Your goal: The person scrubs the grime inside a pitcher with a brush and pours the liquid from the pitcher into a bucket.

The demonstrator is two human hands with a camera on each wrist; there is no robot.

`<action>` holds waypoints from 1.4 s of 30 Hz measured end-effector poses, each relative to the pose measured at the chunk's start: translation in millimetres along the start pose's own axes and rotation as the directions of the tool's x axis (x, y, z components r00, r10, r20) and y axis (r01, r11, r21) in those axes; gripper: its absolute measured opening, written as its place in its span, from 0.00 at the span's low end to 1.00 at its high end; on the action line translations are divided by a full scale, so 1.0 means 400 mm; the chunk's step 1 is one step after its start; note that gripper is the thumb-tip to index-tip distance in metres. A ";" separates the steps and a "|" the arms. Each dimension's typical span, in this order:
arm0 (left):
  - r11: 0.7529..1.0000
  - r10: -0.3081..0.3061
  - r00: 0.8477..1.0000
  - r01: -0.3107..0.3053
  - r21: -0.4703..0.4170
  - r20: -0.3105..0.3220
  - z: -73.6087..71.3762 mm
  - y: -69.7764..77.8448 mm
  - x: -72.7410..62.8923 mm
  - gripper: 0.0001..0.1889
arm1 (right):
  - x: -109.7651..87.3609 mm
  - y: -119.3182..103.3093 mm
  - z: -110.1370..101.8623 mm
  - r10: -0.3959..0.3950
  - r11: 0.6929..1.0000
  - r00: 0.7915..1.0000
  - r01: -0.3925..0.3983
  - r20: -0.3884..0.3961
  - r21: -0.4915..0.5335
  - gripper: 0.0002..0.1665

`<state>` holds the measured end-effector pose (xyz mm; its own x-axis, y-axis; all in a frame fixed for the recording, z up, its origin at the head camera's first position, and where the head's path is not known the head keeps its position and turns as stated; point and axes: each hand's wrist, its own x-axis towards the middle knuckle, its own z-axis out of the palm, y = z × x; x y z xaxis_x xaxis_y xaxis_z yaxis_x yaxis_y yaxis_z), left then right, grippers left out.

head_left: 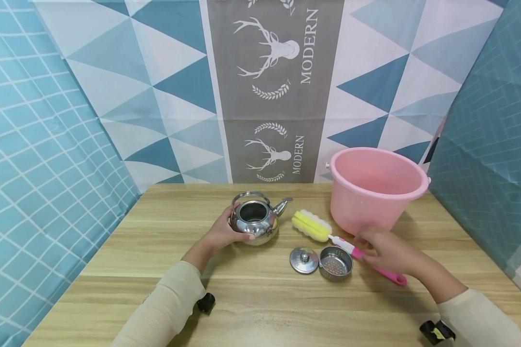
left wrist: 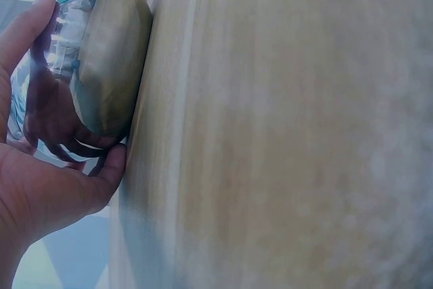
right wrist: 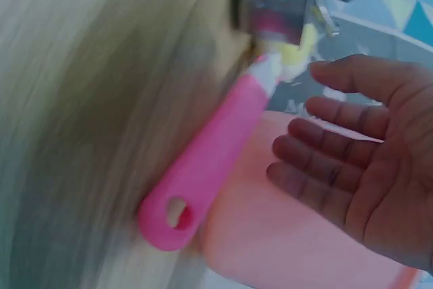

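The left hand [head_left: 226, 232] grips the kettle [head_left: 260, 230] while the right hand [head_left: 384, 250], loosely uncurled and holding nothing, hovers over the brush [head_left: 344, 243], with the bucket [head_left: 369, 207] just beyond it.

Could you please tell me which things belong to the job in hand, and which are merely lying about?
Likely in the job:
kettle, held by the left hand
brush, near the right hand

Apparently lying about:
lid
strainer
bucket
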<state>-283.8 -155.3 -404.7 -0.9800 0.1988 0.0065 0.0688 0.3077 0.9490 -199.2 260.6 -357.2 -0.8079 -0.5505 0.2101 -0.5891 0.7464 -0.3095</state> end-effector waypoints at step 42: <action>0.999 0.017 1.000 -0.017 -0.036 -0.007 0.001 -0.007 -0.008 0.59 | 0.026 -0.004 -0.024 0.187 0.781 0.929 -0.338 0.320 0.525 0.08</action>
<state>-280.8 -156.6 -407.5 -0.9800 0.1972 0.0250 0.0789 0.2704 0.9595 -206.8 257.0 -345.7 -0.8560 -0.4917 -0.1596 -0.1801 0.5730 -0.7995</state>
